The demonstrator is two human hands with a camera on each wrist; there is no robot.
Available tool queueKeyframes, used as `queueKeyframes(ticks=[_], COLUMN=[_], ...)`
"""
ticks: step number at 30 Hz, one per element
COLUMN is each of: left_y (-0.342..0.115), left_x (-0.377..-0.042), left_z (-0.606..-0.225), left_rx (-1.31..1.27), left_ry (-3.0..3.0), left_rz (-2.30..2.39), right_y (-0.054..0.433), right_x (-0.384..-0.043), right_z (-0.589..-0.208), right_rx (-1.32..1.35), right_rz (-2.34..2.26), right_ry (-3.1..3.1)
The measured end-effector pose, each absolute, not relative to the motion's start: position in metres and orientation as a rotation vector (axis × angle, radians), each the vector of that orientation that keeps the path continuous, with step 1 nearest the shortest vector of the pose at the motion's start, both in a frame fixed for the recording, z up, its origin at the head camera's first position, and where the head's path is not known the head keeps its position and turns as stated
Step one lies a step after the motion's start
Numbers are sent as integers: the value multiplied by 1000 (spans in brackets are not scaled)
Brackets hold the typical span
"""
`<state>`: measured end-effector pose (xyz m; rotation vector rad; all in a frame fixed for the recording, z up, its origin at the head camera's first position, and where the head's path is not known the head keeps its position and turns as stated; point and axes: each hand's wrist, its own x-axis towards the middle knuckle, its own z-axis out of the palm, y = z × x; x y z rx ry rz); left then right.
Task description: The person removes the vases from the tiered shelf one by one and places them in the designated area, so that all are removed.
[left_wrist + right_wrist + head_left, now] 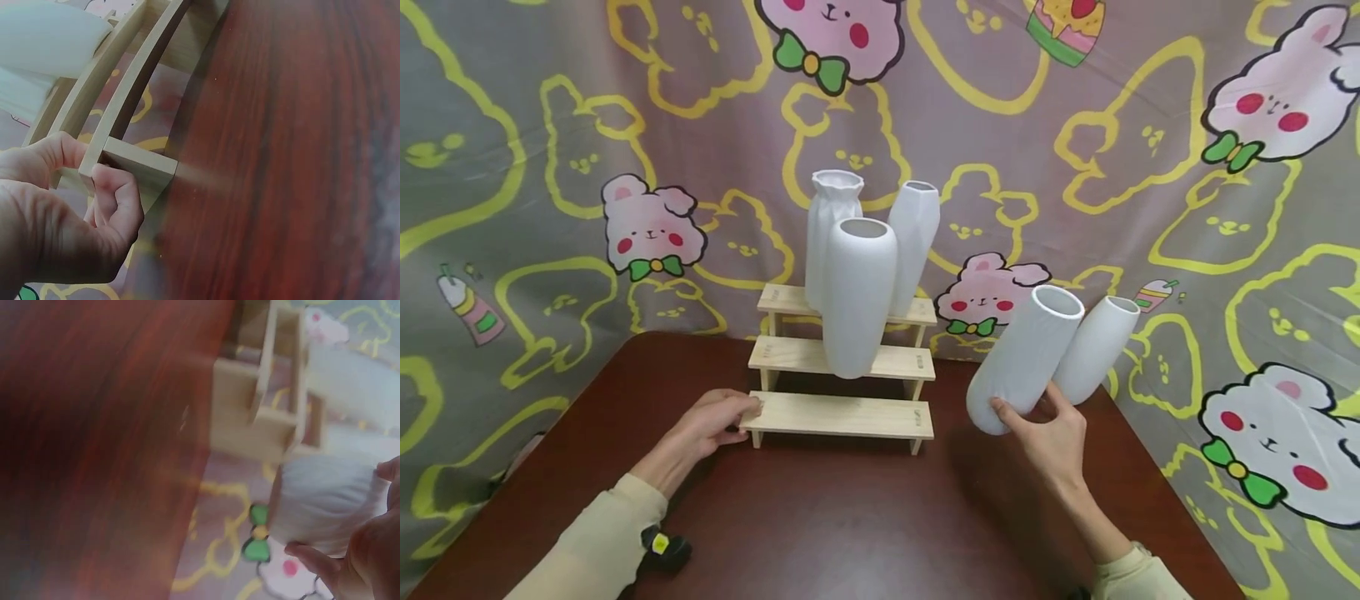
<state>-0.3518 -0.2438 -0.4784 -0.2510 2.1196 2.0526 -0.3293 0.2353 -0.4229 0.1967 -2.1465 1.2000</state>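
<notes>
My right hand point(1051, 437) grips a white textured vase point(1028, 354) low on its body, thumb on the near side. The vase leans to the right with its mouth up; in the right wrist view its ribbed lower part point(328, 497) shows between thumb and fingers. With my left hand point(715, 419) I pinch the left end of the bottom step of a three-tier wooden stand point(842, 414), fingers curled under the board point(106, 125). A smooth white vase point(861, 300) stands on the middle step. A ruffled-mouth vase point(820, 250) and a faceted vase point(917, 237) stand on the top step.
Another smooth white vase point(1097, 350) is behind the held one, at the table's right, partly hidden by it. The dark red-brown table point(850, 525) carries the stand. A patterned cloth point(1000, 150) hangs close behind and along both sides.
</notes>
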Motion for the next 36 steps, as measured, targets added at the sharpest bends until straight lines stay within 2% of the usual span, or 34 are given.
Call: queueKeyframes(ticks=[9, 20, 27, 36], left_y=[-251, -254, -253, -251], left_x=[-350, -349, -350, -349], left_z=[-482, -483, -482, -489], left_rx=[-272, -278, -273, -316], left_ry=[2092, 2019, 1994, 2042], left_rz=[2049, 2094, 2109, 2079], right_y=[277, 292, 293, 300], right_x=[-374, -425, -443, -450], right_z=[-440, -458, -462, -472], right_rx=[93, -61, -122, -161], right_rz=[1155, 1165, 1140, 1138], right_ry=[-2132, -2155, -2196, -2216])
